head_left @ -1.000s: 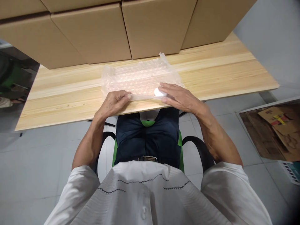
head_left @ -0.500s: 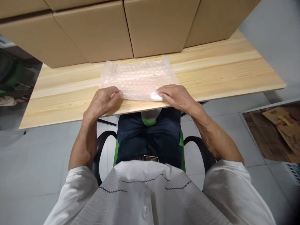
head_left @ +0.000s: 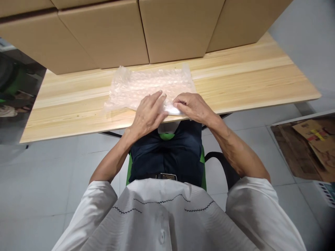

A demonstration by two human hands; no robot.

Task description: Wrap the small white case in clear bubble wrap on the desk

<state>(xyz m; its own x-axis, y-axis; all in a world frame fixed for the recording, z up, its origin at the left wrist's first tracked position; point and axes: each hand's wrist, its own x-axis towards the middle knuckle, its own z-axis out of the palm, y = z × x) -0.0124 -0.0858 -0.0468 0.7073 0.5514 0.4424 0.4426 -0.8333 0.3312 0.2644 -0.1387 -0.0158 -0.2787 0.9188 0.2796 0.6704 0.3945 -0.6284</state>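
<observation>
Bubble wrap [head_left: 154,82] lies in front of me on the counter [head_left: 248,80], long axis left to right, the white object [head_left: 175,111] at its near edge between my spread left hand [head_left: 147,113] and narrowly curled right hand [head_left: 197,107], pinching or just pressing I cannot tell

Fairly bright, soft indoor light covers the table [head_left: 248,76], and pale glare whitens the bubble wrap [head_left: 154,82]. The clutter [head_left: 15,83] at left is dim and blurry; the wide view stretches toward its edges, darkening at near right.
</observation>
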